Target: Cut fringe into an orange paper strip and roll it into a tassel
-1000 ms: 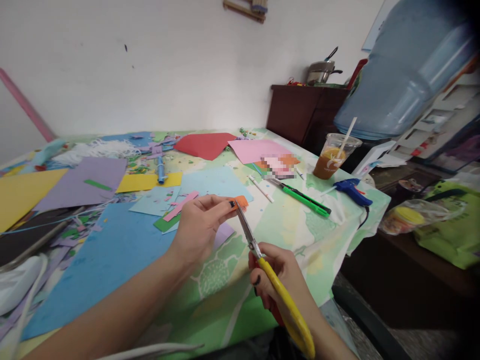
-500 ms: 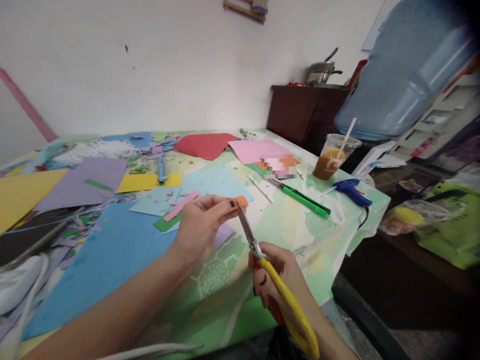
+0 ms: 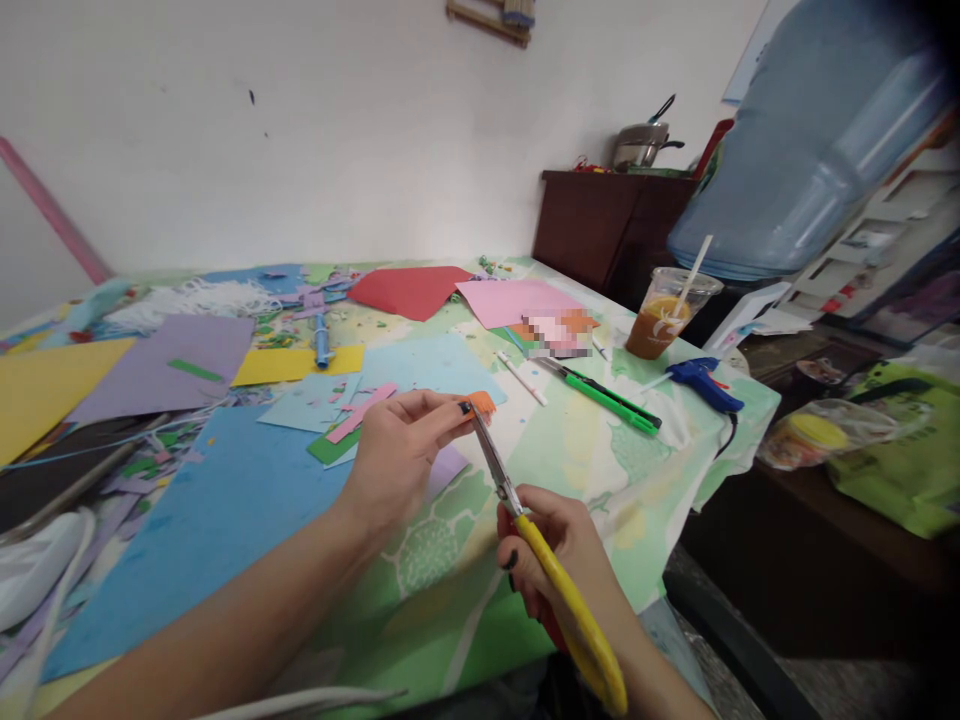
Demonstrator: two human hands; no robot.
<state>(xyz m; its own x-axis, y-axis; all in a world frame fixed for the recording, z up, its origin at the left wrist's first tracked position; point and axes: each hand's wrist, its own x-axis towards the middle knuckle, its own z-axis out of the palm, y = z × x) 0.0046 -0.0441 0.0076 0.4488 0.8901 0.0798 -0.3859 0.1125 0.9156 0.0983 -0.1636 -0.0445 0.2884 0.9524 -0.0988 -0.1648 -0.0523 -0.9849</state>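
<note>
Between thumb and finger, my left hand [image 3: 401,450] pinches a small orange piece [image 3: 482,402] with a fringed right edge. My right hand [image 3: 559,550] is wrapped round the handles of yellow and red scissors [image 3: 566,590]. The scissor blades point up and to the left, and their tips are at the orange piece, close to my left fingertips. Beneath and left of my left hand lie a blue sheet [image 3: 217,510], a pink strip [image 3: 361,412] and a green piece [image 3: 326,447].
Right of my hands lie a green cutter [image 3: 611,400], a white stick [image 3: 523,378] and a blue glue gun [image 3: 705,383]. A cup with a straw [image 3: 664,320] stands near the table's right edge. Coloured sheets and scraps cover the left side.
The scissor handles in my right hand have moved closer together, and the yellow handle has shifted slightly left. My left hand still holds the orange piece in the same place.
</note>
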